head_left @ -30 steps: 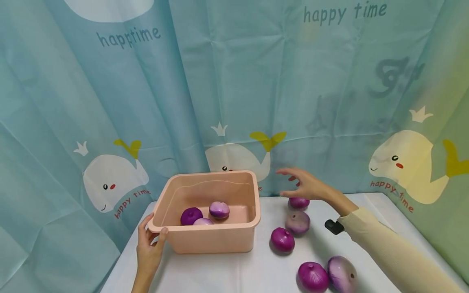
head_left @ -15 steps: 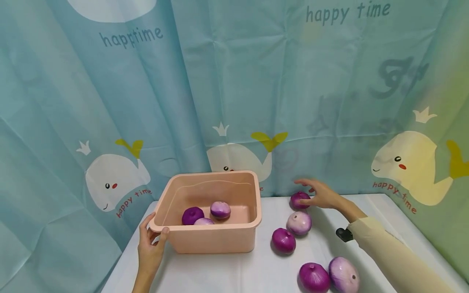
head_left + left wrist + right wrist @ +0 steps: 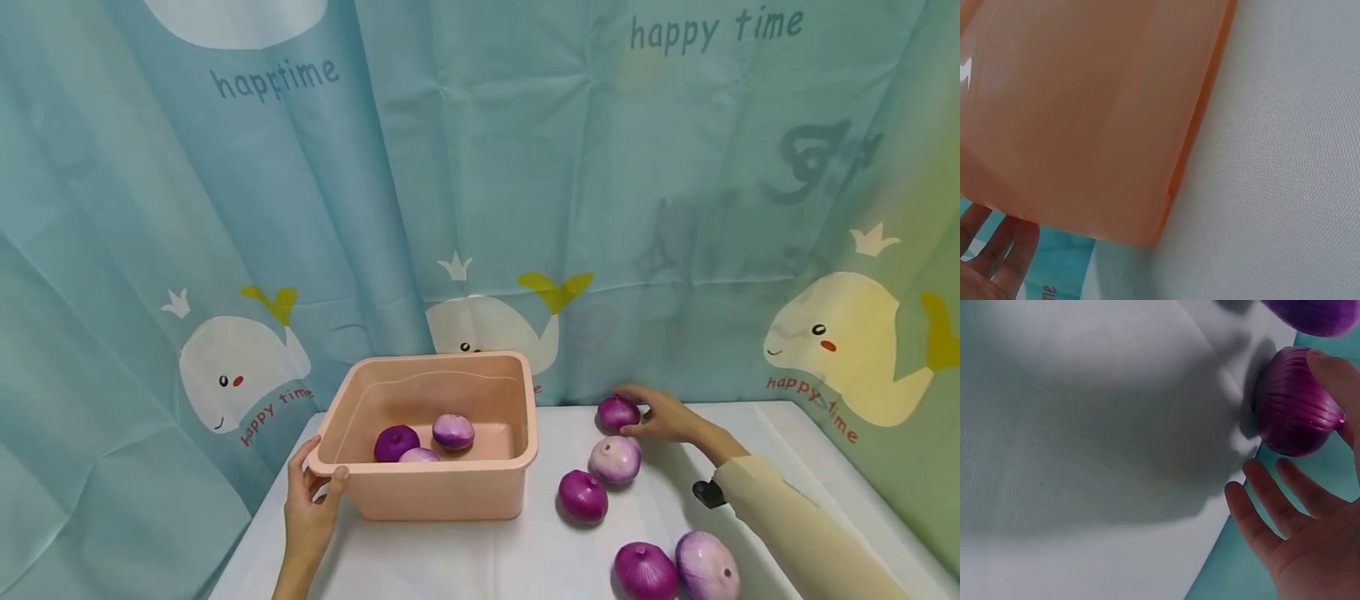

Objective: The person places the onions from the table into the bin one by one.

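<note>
At the back of the table a dark purple onion (image 3: 618,413) sits between the thumb and forefinger of my right hand (image 3: 663,418). In the right wrist view the thumb lies on this onion (image 3: 1294,406), while the other visible fingers spread apart from it; the forefinger is hidden. My left hand (image 3: 309,512) grips the front left corner of a pink plastic bin (image 3: 438,492), thumb at the front rim and fingers along the left side. Inside the bin lie three onions: a dark one (image 3: 396,443), a pale purple one (image 3: 453,432) and another (image 3: 419,455) partly behind the front wall.
A pale onion (image 3: 616,460) and a purple one (image 3: 582,497) stand just in front of the right hand. Nearer the front edge, another purple onion (image 3: 645,572) touches a whitish one (image 3: 707,567). A blue curtain (image 3: 480,167) hangs behind the white table (image 3: 517,558).
My right hand has come down and slightly right, from above the rear onion to around it. The left hand stays on the bin's corner.
</note>
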### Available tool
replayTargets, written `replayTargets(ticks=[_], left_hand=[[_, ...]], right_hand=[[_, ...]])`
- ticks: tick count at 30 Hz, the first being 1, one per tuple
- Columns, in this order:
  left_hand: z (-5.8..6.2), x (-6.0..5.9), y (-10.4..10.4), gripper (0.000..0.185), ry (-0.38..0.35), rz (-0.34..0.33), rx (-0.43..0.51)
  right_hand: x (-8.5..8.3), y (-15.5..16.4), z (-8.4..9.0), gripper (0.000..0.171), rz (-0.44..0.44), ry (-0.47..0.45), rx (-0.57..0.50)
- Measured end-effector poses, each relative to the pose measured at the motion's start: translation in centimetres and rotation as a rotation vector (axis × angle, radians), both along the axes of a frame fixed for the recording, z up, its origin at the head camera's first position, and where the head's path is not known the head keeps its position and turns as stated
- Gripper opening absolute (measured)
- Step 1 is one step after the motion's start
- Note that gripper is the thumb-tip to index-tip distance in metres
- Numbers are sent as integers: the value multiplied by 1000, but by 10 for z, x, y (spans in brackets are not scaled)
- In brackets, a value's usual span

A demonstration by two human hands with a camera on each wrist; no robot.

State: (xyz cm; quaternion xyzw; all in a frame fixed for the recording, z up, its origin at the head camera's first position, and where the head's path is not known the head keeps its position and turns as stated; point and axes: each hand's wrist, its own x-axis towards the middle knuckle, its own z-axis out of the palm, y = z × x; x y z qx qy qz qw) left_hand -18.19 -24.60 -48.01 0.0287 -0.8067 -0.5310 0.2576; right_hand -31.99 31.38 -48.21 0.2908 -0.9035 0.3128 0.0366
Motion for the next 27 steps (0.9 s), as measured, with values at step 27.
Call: replayTargets(ticks=[27], left_hand=[[-2,-2,-1,66,13,-9,13]], right_hand=[[0,-3,-6,61,-78,-70,-30]])
